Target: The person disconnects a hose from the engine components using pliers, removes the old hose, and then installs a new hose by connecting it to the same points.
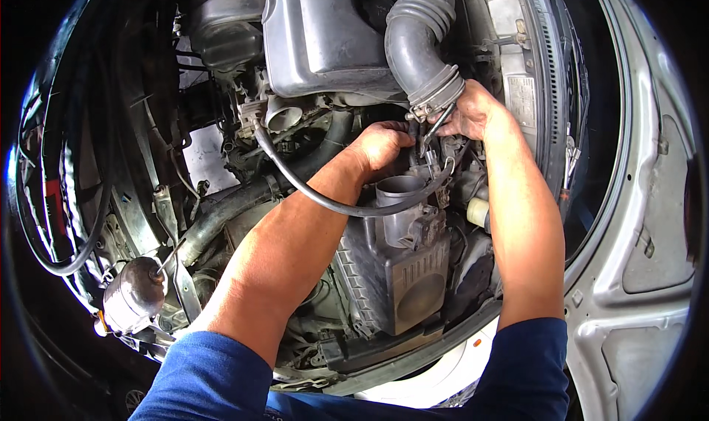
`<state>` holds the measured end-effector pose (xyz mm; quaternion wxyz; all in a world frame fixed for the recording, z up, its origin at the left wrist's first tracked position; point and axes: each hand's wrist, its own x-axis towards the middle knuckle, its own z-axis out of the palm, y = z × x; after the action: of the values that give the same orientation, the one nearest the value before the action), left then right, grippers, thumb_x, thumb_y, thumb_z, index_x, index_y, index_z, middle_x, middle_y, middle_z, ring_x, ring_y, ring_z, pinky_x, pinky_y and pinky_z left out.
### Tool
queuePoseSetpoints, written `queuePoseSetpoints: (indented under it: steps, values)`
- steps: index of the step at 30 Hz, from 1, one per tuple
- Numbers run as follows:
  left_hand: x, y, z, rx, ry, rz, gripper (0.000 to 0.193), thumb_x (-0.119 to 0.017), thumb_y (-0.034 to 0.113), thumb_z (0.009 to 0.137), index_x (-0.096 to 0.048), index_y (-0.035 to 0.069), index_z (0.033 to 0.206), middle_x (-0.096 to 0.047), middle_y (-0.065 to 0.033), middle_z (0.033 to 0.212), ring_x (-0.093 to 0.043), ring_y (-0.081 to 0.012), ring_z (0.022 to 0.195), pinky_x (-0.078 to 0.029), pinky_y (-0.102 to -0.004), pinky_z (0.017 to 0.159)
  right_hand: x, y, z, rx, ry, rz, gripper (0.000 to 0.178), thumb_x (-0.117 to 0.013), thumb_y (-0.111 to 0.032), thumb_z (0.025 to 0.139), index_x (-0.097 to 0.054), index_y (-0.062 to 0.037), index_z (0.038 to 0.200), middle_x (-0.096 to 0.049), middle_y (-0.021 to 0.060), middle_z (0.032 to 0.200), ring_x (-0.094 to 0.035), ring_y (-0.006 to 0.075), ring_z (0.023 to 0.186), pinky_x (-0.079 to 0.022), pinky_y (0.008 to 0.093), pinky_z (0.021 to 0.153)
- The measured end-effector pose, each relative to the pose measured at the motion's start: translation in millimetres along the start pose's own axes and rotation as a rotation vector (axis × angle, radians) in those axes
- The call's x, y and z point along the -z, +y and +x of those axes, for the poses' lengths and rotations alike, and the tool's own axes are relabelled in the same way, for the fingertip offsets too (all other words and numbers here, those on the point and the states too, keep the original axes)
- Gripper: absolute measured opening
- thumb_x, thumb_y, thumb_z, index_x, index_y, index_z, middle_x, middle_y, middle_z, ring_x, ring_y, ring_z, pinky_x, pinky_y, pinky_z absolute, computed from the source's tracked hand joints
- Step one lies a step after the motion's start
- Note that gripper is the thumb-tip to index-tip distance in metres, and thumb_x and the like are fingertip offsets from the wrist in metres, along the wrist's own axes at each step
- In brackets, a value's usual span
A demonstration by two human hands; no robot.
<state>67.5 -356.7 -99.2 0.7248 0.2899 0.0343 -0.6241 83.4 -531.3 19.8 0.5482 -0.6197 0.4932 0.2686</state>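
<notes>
My two hands are deep in a car's engine bay, below the ribbed black air intake hose (419, 48). My left hand (385, 144) is closed, its fingertips at a thin black hose (414, 134) that runs downward. Beside the intake hose's clamped end (437, 96), my right hand (473, 112) has its fingers curled in; what they grip is partly hidden. A slim dark tube (441, 118) passes by those fingers. Under both hands sits the black air filter box (399, 273), with its round outlet (399, 188) uncovered and apart from the intake hose.
A grey engine cover (325, 37) lies at the far side. One loose black hose (325, 199) arcs across my left forearm. A silver canister (134, 294) stands at the left, a pale yellow cap (478, 213) by my right forearm. The silver door (650, 199) is at right.
</notes>
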Motion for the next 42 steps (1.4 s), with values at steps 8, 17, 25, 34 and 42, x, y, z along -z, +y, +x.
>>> queuePoseSetpoints:
  steps: [8, 17, 25, 34, 42]
  values:
    - [1.1, -3.1, 4.0, -0.028, 0.048, 0.190, 0.048, -0.066, 0.010, 0.079, -0.055, -0.007, 0.122, -0.064, -0.0156, 0.107, -0.060, -0.0228, 0.094, -0.047, -0.0331, 0.083, -8.8, 0.4, 8.3, -0.028, -0.015, -0.046, 0.019, -0.049, -0.024, 0.094, -0.060, -0.0124, 0.084, -0.056, -0.0028, 0.065, -0.056, 0.0151, 0.056, -0.047, 0.0444, 0.075]
    - [3.6, -1.6, 6.8, -0.057, 0.029, 0.399, 0.045, -0.067, 0.006, 0.079, -0.057, -0.005, 0.121, -0.066, -0.0123, 0.101, -0.061, -0.0195, 0.088, -0.047, -0.0320, 0.080, -14.1, 11.4, 19.2, 0.040, -0.146, 0.193, 0.019, -0.053, -0.026, 0.092, -0.063, -0.0118, 0.084, -0.062, -0.0031, 0.064, -0.048, 0.0077, 0.042, -0.047, 0.0242, 0.048]
    - [2.6, -0.2, 6.1, -0.014, -0.018, 0.279, 0.045, -0.067, 0.004, 0.080, -0.056, -0.005, 0.123, -0.067, -0.0124, 0.100, -0.063, -0.0198, 0.082, -0.050, -0.0336, 0.074, -13.9, 21.8, 20.9, 0.044, -0.126, 0.136, 0.022, -0.060, -0.033, 0.089, -0.065, -0.0111, 0.092, -0.068, 0.0018, 0.075, -0.060, 0.0173, 0.061, -0.050, 0.0334, 0.062]
    - [-6.2, 9.9, -3.7, -0.105, 0.116, 0.597, 0.041, -0.073, 0.020, 0.072, -0.066, -0.003, 0.105, -0.069, -0.0162, 0.095, -0.064, -0.0236, 0.087, -0.048, -0.0335, 0.082, -9.3, 26.2, 29.7, 0.131, -0.103, 0.075, 0.014, -0.066, -0.025, 0.087, -0.064, -0.0119, 0.091, -0.068, 0.0017, 0.079, -0.063, 0.0156, 0.064, -0.045, 0.0310, 0.054]
    - [-10.1, 18.0, -9.2, -0.053, 0.119, 0.707, 0.050, -0.072, 0.020, 0.071, -0.063, -0.002, 0.115, -0.069, -0.0160, 0.101, -0.063, -0.0211, 0.092, -0.047, -0.0316, 0.087, -4.9, 30.7, 42.8, 0.154, -0.040, 0.052, 0.026, -0.073, -0.030, 0.081, -0.062, -0.0148, 0.100, -0.066, -0.0022, 0.079, -0.060, 0.0119, 0.065, -0.040, 0.0283, 0.055]
